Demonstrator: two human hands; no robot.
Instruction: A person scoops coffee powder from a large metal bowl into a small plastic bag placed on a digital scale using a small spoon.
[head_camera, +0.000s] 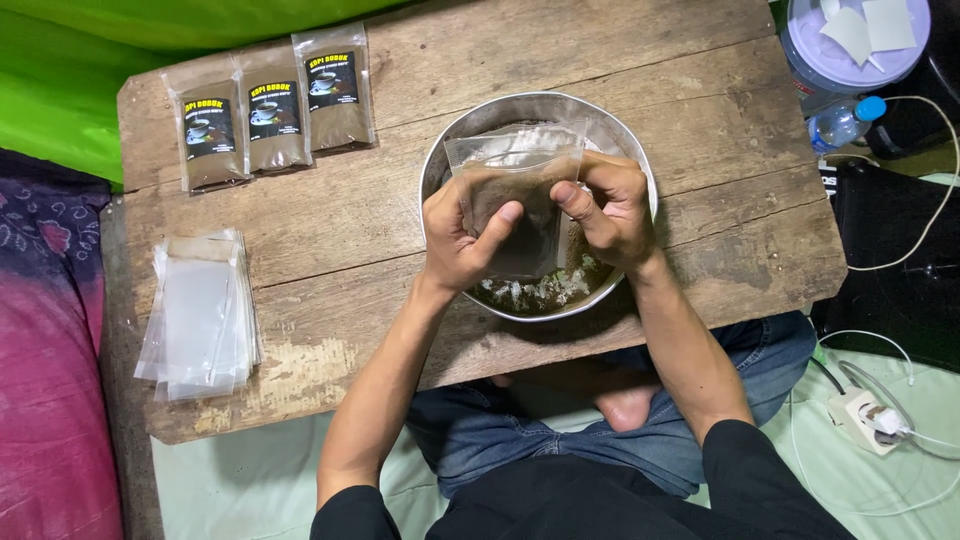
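Both my hands hold one clear plastic pouch (517, 190) partly filled with brown powder, upright over a round metal bowl (440, 160). My left hand (462, 232) grips the pouch's left side, thumb across its front. My right hand (610, 210) pinches its right side. The bowl sits on a worn wooden table (330, 230) and holds dark powder with pale flecks at its near side.
Three filled, labelled brown pouches (272, 115) lie in a row at the table's far left. A stack of empty clear pouches (200, 315) rests near the left edge. A lidded tub (850, 40), a bottle (843, 122), cables and a power strip (868, 418) are on the right.
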